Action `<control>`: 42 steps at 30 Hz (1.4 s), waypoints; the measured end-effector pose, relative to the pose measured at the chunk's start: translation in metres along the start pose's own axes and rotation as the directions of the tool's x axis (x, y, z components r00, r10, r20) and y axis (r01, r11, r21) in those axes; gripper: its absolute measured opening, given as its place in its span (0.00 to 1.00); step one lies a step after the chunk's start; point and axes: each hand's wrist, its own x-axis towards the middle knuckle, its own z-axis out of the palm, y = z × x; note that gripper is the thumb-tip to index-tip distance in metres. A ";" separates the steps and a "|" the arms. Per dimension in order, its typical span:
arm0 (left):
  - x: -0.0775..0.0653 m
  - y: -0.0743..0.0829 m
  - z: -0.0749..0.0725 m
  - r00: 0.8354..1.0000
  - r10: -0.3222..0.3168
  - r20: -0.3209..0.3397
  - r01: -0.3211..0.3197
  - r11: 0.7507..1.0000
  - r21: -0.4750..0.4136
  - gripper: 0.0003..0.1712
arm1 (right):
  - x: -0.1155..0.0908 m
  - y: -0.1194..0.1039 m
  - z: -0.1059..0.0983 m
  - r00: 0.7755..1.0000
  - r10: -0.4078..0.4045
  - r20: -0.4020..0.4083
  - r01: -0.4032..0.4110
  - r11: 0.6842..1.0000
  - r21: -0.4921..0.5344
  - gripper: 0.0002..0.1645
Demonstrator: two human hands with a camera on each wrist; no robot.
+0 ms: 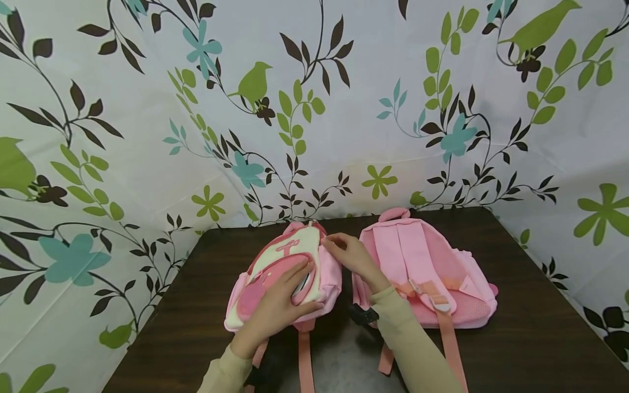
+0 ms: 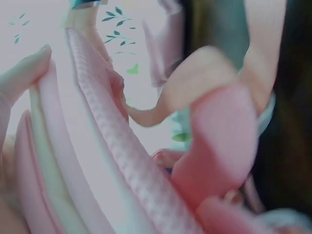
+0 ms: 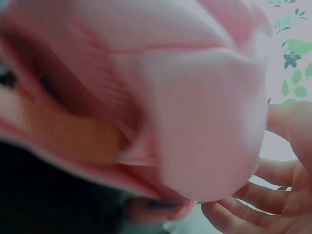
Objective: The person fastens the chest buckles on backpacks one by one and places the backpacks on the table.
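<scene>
A pink and cream backpack [image 1: 314,245] leans on the table, its decorated front facing up. My left hand [image 1: 280,297] lies across that front with straight fingers, the thumb spread toward the lower right side. The left wrist view shows the thumb [image 2: 29,73] against the bag's layered edge, near the textured back panel [image 2: 126,156]. At the upper right edge of the same backpack is my right hand [image 1: 356,256], fingers bent and fingertips at the seam. In the right wrist view, the pink side [image 3: 204,122] hides those fingertips, so a pinch cannot be confirmed.
A second pink backpack [image 1: 400,245] lies right of my right hand, shoulder straps up. Its peach strap [image 1: 452,349] runs to the near side. Another peach strap [image 1: 306,355] hangs from the left backpack over the dark table [image 1: 530,305]. A patterned cloth [image 1: 344,136] stands behind.
</scene>
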 end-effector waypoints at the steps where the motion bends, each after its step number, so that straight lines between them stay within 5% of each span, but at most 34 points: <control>1: 0.003 0.001 -0.003 1.000 0.011 -0.007 -0.011 1.000 -0.009 0.49 | 0.000 -0.003 -0.003 1.000 -0.002 -0.005 0.003 1.000 0.013 0.27; 10: 0.031 0.020 -0.033 0.997 0.025 -0.073 -0.035 0.989 -0.143 0.43 | -0.009 -0.026 -0.032 0.998 -0.061 -0.035 0.066 0.985 0.162 0.29; 20: 0.040 0.029 -0.043 0.991 0.014 -0.131 -0.044 0.972 -0.232 0.42 | -0.019 -0.041 -0.054 0.988 -0.126 -0.093 0.146 0.956 0.256 0.24; 27: 0.031 0.031 -0.049 0.981 -0.002 -0.194 -0.039 0.977 -0.209 0.40 | -0.023 -0.049 -0.049 0.986 -0.134 -0.095 0.155 0.947 0.281 0.26; 37: 0.027 0.034 -0.060 0.951 0.084 -0.298 -0.133 0.981 -0.145 0.34 | -0.026 -0.056 -0.033 0.974 -0.220 -0.054 0.227 0.938 0.262 0.32; 42: 0.027 0.032 -0.065 0.934 0.060 -0.353 -0.114 0.984 -0.134 0.28 | -0.025 -0.056 -0.025 0.961 -0.276 -0.027 0.271 0.915 0.300 0.33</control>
